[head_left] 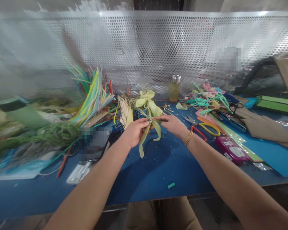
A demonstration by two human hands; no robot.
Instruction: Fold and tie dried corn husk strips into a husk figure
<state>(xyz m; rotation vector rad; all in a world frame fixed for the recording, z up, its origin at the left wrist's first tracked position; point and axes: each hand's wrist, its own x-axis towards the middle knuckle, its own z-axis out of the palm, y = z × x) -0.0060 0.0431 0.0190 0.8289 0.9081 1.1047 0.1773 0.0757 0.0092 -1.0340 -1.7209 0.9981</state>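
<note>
Both of my hands meet over the middle of the blue table, working on a bunch of pale green paper-like flowers (147, 101). My left hand (136, 131) pinches its lower end, where a pale green strip (144, 144) hangs down with another loose end beside it. From the other side, my right hand (172, 124), below a gold bracelet at the wrist, closes its fingertips on the same knot of strip. Fingers partly hide the spot where the strip wraps the stems. Just left of the bunch lies a cream folded petal piece (126, 112).
Open scissors (207, 128) with red and yellow handles lie right of my right hand, by a purple case (231, 150). A phone (93, 145) and colourful pipe cleaners (92, 95) are at left. A bottle (174, 88) stands before the perforated metal screen (124, 41).
</note>
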